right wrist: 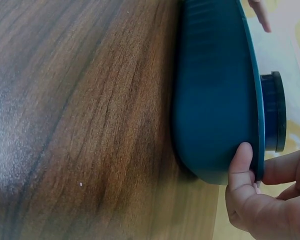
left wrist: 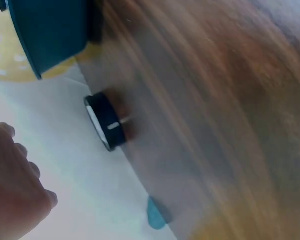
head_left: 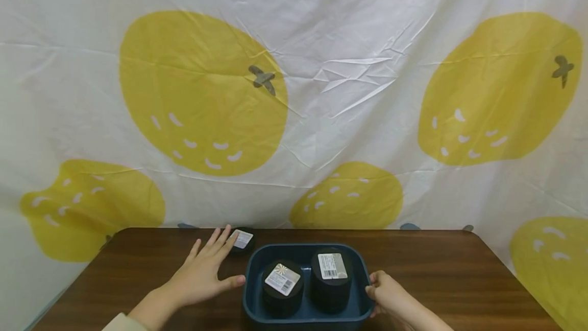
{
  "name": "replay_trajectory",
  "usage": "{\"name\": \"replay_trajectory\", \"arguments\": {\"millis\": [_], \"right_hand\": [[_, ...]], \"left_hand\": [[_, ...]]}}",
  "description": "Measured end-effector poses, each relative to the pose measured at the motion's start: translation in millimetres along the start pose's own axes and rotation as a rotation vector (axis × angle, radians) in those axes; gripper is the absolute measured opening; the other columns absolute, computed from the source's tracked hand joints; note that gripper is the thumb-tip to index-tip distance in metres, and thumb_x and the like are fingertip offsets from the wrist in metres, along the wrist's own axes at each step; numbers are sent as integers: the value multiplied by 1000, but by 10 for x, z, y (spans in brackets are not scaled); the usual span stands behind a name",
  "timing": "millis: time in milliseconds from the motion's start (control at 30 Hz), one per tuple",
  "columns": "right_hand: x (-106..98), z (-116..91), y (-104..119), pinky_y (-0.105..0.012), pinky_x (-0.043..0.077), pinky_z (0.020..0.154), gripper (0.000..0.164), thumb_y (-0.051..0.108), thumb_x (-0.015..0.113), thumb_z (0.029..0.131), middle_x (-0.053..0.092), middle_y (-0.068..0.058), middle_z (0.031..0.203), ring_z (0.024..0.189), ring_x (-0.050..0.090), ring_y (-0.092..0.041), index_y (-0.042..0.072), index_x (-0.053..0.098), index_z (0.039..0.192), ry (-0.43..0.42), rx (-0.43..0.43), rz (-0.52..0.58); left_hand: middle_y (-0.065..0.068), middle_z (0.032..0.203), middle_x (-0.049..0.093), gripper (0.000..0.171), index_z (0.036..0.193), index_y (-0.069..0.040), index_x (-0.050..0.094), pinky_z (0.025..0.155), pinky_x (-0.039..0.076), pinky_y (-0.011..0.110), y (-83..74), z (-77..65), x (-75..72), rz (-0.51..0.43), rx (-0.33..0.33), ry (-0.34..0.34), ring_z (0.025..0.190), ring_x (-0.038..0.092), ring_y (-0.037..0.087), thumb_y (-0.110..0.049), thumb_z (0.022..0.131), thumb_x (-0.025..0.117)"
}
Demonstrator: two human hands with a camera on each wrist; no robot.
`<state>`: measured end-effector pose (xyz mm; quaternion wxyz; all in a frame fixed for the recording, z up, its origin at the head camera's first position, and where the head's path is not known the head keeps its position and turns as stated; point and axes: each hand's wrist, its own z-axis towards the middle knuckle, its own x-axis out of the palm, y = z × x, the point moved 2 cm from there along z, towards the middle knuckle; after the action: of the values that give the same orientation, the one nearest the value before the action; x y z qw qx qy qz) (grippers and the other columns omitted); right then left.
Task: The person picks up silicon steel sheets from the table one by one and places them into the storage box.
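Note:
A dark blue plastic bin stands on the table, holding two black round containers with white barcode labels on top: a shorter one at left and a taller one at right. My right hand pinches the bin's right rim, thumb on one side and fingers on the other; the right wrist view shows this grip. Left of the bin, my left hand hovers with its fingers spread, holding nothing. Just beyond its fingertips, a low black round container with a white label sits near the far edge.
The brown wooden table has its far edge close to a white cloth with large yellow fruit prints. In the left wrist view, the low container stands apart from the bin.

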<state>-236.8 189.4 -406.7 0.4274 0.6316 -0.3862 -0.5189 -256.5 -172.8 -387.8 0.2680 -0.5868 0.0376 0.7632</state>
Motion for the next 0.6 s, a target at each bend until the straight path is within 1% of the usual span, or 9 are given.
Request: {"name": "replay_trajectory", "arguments": {"millis": [200, 333, 600], "right_hand": [[-23, -4, 2, -24, 47, 47, 9, -11, 39, 87, 40, -13, 76, 57, 49, -17, -10, 31, 90, 11, -9, 5], [-29, -4, 4, -24, 47, 47, 9, -11, 39, 87, 40, -14, 77, 56, 48, -18, -11, 31, 90, 3, 0, 4], [-11, -12, 13, -28, 48, 48, 8, -10, 41, 88, 41, -15, 79, 58, 49, -19, -9, 33, 90, -9, 2, -12]], "left_hand": [[16, 151, 22, 94, 145, -4, 30, 105, 13, 63, 129, 58, 83, 9, -41, -19, 138, 20, 36, -64, 78, 59], [18, 150, 23, 95, 144, -2, 30, 105, 14, 63, 213, 116, 138, 40, -59, -31, 137, 20, 37, -63, 78, 60], [23, 148, 25, 99, 142, 5, 28, 106, 14, 60, 338, 233, 218, 103, -71, -90, 136, 23, 39, -61, 76, 63]]}}
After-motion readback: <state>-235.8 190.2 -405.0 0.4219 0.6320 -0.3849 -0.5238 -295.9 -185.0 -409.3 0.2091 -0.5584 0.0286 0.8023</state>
